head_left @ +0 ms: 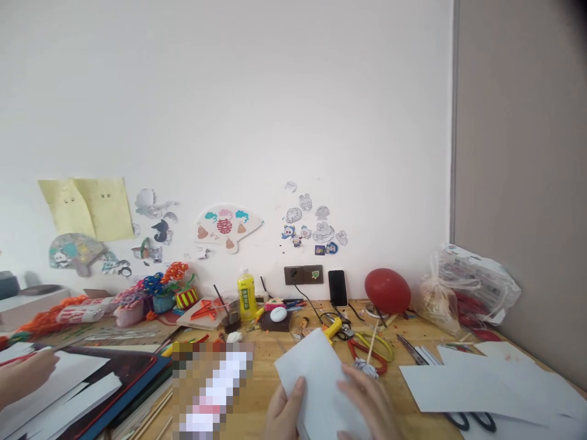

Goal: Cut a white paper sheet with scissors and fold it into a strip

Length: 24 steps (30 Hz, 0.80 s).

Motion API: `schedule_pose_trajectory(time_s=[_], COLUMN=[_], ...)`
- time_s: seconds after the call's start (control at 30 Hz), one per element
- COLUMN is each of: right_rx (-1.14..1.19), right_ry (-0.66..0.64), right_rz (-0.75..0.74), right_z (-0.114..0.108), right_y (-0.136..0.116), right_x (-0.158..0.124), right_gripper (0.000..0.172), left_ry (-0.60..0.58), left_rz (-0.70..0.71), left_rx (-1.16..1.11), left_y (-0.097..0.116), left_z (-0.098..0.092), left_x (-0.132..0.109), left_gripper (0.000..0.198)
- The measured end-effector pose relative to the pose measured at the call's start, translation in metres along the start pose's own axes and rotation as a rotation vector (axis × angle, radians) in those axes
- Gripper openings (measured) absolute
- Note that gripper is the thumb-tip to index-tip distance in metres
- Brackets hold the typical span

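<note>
White paper (316,366) held at the near side of the tabletop (257,363), tilted, lower end cut off by the frame. Its left edge is pinched by the left hand (283,410), thumb on the face, fingers mostly hidden behind. Its right edge is touched by the right hand (373,400); fingers blurred, grip cannot be told. Judged light, bendable, easily creased; best held by opposite edges, lightly. Beyond: red balloon (387,291). To the right, loose sheets (481,385) are spread over scissors (485,421).
</note>
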State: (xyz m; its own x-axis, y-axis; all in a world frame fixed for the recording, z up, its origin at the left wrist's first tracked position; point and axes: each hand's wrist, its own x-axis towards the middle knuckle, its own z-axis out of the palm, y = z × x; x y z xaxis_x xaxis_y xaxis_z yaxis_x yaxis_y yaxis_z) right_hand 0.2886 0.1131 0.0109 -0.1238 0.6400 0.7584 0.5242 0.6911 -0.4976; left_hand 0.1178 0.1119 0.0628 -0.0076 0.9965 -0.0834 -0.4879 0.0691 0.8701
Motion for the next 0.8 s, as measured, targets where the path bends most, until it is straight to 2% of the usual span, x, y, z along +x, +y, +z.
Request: schedule_pose_trajectory(time_s=[0.03,0.07,0.13,0.2,0.23,0.33,0.37,0.43,0.47,0.53,0.6,0.67,0.73,0.8], right_rx=[0.13,0.29,0.577,0.752,0.802,0.84,0.793,0.546,0.426,0.263,0.177,0.118,0.083,0.071], right_ry=[0.079,0.082,0.006,-0.114,-0.129,-0.029,0.012,0.048,0.012,-0.146,-0.304,-0.313,-0.222,-0.078], right_rz=[0.155,0.297,0.546,0.679,0.711,0.668,0.623,0.546,0.503,0.416,0.339,0.302,0.295,0.313], right_z=[-0.003,-0.005,-0.007,-0.01,-0.013,-0.03,-0.039,-0.059,-0.069,-0.084,-0.094,-0.099,-0.103,-0.11], right_y=[-0.003,-0.007,-0.013,-0.015,-0.015,-0.013,-0.014,-0.019,-0.024,-0.038,-0.052,-0.062,-0.066,-0.062], right_x=[0.002,0.004,0.007,0.01,0.013,0.024,0.03,0.045,0.054,0.074,0.093,0.108,0.118,0.124], right_gripper=[0.05,0.054,0.057,0.058,0.058,0.06,0.059,0.054,0.049,0.033,0.014,0.008,0.011,0.013], left_ry=[0.001,0.001,0.017,0.022,0.009,-0.144,-0.224,-0.358,-0.407,-0.505,-0.552,-0.554,-0.526,-0.499], left_rz=[-0.01,-0.019,-0.043,-0.064,-0.069,-0.061,-0.066,-0.085,-0.062,0.037,0.133,0.204,0.241,0.251], left_rx=[0.01,0.024,0.063,0.108,0.132,0.245,0.312,0.485,0.567,0.709,0.817,0.875,0.889,0.874], left_y=[0.0,-0.001,-0.004,-0.006,-0.006,0.005,0.011,0.026,0.033,0.047,0.058,0.067,0.078,0.091], left_z=[0.002,0.004,0.009,0.013,0.015,0.023,0.026,0.035,0.04,0.052,0.066,0.078,0.085,0.082], left_x=[0.0,0.0,0.001,0.002,0.002,-0.003,-0.006,-0.013,-0.016,-0.02,-0.02,-0.018,-0.015,-0.012], left_gripper=[0.05,0.05,0.052,0.054,0.054,0.052,0.048,0.037,0.032,0.026,0.023,0.022,0.02,0.017])
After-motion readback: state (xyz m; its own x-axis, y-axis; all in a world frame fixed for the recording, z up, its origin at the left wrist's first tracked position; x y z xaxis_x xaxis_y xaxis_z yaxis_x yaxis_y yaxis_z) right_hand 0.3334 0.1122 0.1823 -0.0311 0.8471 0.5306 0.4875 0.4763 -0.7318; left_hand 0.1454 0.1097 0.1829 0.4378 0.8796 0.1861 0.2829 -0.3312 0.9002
